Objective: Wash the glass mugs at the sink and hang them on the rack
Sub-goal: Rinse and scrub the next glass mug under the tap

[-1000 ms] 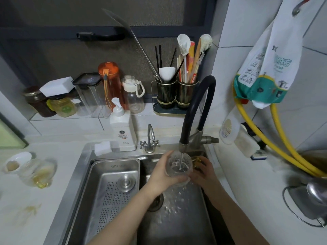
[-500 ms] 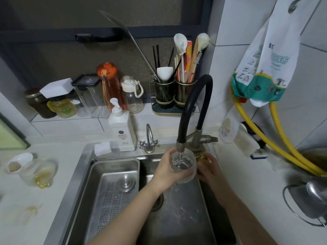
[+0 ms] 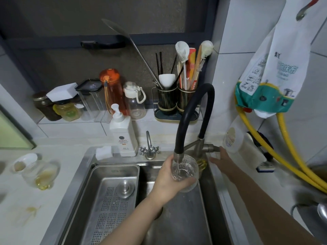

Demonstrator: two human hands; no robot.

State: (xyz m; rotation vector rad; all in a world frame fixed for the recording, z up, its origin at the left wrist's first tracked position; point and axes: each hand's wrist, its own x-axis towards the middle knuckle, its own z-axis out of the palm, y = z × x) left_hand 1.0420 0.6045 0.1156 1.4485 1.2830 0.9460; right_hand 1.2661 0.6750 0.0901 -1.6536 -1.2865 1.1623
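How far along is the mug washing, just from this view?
Early. Nothing looks finished, and no rack shows. In hand: the left hand holds a glass mug under the running faucet, while the right hand reaches the tap lever. Left: hanging it, and another glass on the counter.

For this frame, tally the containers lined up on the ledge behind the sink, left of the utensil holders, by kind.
Glass jars: 2, a dark jar and a yellow jar
Clear square canister: 1
Water bottles: 2, an orange bottle and a clear bottle with a white lid
Total: 5
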